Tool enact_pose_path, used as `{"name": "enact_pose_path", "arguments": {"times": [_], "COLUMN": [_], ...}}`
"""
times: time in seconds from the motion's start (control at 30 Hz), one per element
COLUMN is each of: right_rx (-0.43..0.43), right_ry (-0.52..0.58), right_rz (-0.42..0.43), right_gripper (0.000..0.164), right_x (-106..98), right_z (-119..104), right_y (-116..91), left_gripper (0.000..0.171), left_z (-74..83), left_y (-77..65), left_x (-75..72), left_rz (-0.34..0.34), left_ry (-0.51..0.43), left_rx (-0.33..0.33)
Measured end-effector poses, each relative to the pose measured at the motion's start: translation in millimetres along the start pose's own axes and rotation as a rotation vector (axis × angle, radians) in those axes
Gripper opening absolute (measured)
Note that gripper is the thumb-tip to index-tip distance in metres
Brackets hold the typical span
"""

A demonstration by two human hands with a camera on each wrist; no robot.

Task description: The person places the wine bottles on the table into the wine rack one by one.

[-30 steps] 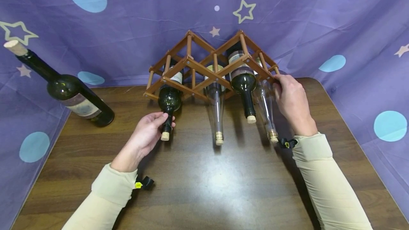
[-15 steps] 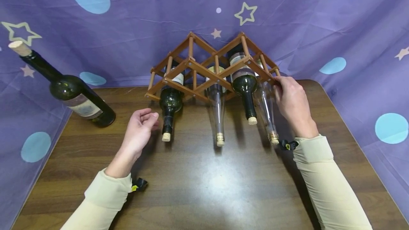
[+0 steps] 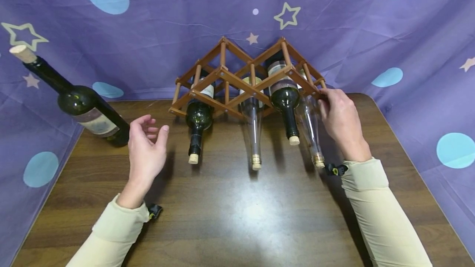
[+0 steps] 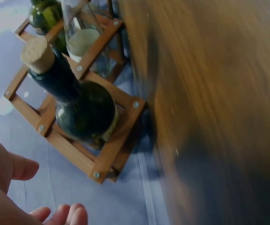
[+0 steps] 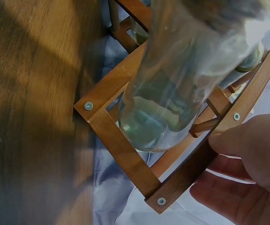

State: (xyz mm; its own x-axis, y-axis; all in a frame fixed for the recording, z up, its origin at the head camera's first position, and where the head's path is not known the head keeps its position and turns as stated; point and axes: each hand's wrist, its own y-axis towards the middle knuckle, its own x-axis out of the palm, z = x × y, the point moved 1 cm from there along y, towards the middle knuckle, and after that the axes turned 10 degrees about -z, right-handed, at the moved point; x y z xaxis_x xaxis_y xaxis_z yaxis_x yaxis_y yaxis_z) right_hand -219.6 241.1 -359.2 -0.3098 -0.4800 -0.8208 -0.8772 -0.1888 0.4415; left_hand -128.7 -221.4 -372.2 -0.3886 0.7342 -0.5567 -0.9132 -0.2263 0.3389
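My right hand (image 3: 341, 122) pinches the right end of a wooden wine rack (image 3: 222, 69) between thumb and fingers; the right wrist view shows its thumb (image 5: 233, 140) on a slat. My left hand (image 3: 144, 151) holds nothing, its fingers loosely spread and thumb apart. It is nearest a dark green corked wine bottle (image 3: 79, 102) that stands upright at the left; whether they touch I cannot tell. Lying in the rack, necks forward, are a dark bottle (image 3: 199, 118) at left, a clear bottle (image 3: 254, 122), another dark bottle (image 3: 285, 102) and a clear bottle (image 3: 309, 122) at right.
A brown wooden table (image 3: 237, 226) bears the rack near its back edge. Behind and at both sides hangs a purple cloth (image 3: 167, 11) with stars and blue dots. Corked necks stick out in front of the rack.
My left hand has let go of the left dark bottle's neck and moved left toward the standing bottle. The right hand keeps its hold on the rack; the bottles in it stay put.
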Motion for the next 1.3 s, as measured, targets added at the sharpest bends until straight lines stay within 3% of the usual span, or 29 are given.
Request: {"name": "enact_pose_path", "arguments": {"times": [0.2, 0.43, 0.77, 0.93, 1.17, 1.3], "right_rx": [0.008, 0.014, -0.027, -0.050, -0.082, -0.108], "right_ry": [0.003, 0.005, 0.001, -0.018, -0.030, -0.027], "right_rz": [0.005, 0.022, 0.021, 0.012, 0.008, -0.010], "right_gripper": [0.030, 0.032, 0.034, 0.034, 0.040, 0.044], "right_x": [-3, -13, -19, -21, -26, -27], "right_z": [-2, -8, -12, -14, -20, -22], "right_y": [-1, -6, -14, -20, -29, -33], "left_gripper": [0.047, 0.046, 0.051, 0.063, 0.072, 0.078], "left_z": [-8.7, -19.0, -3.8, -14.6, -22.5, -39.6], "left_y": [5.0, 10.9, 7.8, 13.8, 18.4, 24.2], "left_x": [-10.7, -27.3, -54.0, -60.2, -65.0, -65.8], "left_rz": [0.146, 0.353, 0.515, 0.542, 0.490, 0.467], "left_ry": [0.035, 0.092, 0.078, 0.067, 0.020, 0.005], "left_rx": [0.086, 0.143, 0.152, 0.102, 0.017, -0.029]}}
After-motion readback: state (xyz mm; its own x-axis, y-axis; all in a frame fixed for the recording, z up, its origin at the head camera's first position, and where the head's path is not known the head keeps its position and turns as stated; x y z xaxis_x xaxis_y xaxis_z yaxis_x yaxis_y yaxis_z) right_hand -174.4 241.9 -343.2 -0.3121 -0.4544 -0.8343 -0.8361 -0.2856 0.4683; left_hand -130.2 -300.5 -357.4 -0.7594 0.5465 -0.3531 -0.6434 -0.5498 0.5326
